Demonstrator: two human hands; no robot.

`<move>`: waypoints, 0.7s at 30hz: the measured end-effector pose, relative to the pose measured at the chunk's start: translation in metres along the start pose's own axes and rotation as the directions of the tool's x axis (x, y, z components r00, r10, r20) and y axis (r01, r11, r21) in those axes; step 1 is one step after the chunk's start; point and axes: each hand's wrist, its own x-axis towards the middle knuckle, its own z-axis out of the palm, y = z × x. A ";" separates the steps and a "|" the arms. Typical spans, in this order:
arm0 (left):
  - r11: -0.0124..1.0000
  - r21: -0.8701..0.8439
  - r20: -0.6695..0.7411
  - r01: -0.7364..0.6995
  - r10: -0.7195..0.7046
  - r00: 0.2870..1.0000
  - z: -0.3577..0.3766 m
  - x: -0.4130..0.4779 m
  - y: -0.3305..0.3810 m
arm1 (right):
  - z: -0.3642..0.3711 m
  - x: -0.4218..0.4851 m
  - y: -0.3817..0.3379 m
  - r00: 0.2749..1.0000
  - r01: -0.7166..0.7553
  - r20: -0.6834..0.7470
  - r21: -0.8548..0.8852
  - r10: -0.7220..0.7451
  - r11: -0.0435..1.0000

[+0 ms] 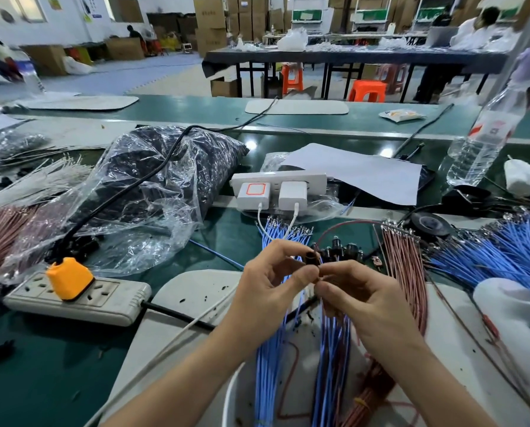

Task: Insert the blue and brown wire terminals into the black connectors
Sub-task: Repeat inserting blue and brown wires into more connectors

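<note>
My left hand [276, 272] pinches a small black connector [313, 257] between thumb and fingers, above the grey mat. My right hand [353, 291] meets it from the right, fingertips pinching a wire end at the connector; the terminal itself is hidden. Behind the hands lies a cluster of black connectors [340, 251]. A bundle of blue wires [271, 337] runs under my left hand, a second blue bundle [334, 343] hangs below my right. Brown wires [407, 266] lie to the right with their metal terminals pointing away.
A white power strip [82, 298] with an orange plug [69, 277] sits at the left. A plastic bag of black parts [153, 183] lies behind it. Two white chargers [273, 195], a paper sheet [359, 171], a water bottle [482, 143] and more blue wires [504, 251] stand further back and right.
</note>
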 end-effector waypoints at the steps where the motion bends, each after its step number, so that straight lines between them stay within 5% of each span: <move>1: 0.999 -0.022 0.001 0.031 -0.031 1.000 0.001 0.000 0.000 | 0.000 0.000 -0.001 1.000 -0.016 -0.001 0.026 0.016 1.000; 4: 0.965 -0.218 -0.035 0.148 -0.159 0.987 0.004 0.003 0.004 | -0.005 0.000 -0.005 0.988 -0.139 0.092 0.131 0.128 0.982; 6: 0.800 -0.542 -0.067 0.256 -0.344 0.936 0.001 0.010 0.008 | -0.013 -0.001 -0.010 0.919 -0.293 0.313 0.141 0.238 0.946; 8: 0.575 -0.773 -0.059 0.266 -0.483 0.873 -0.011 0.020 0.009 | -0.021 -0.003 -0.018 0.725 -0.417 0.622 0.054 0.296 0.907; 11: 0.444 -0.866 -0.058 0.230 -0.546 0.836 -0.029 0.028 0.011 | -0.023 -0.006 -0.025 0.393 -0.433 0.868 -0.116 0.303 0.894; 14: 0.455 -0.852 -0.026 0.257 -0.527 0.849 -0.031 0.029 0.010 | -0.019 -0.004 -0.022 0.280 -0.429 0.909 -0.169 0.308 0.887; 17: 0.591 -0.754 -0.025 0.286 -0.461 0.887 -0.024 0.023 0.007 | -0.014 -0.004 -0.016 0.396 -0.489 0.863 -0.092 0.314 0.868; 21: 0.755 -0.564 0.098 0.334 -0.341 0.935 -0.008 0.011 0.008 | -0.002 -0.004 -0.006 0.812 -0.481 0.458 0.175 0.362 0.859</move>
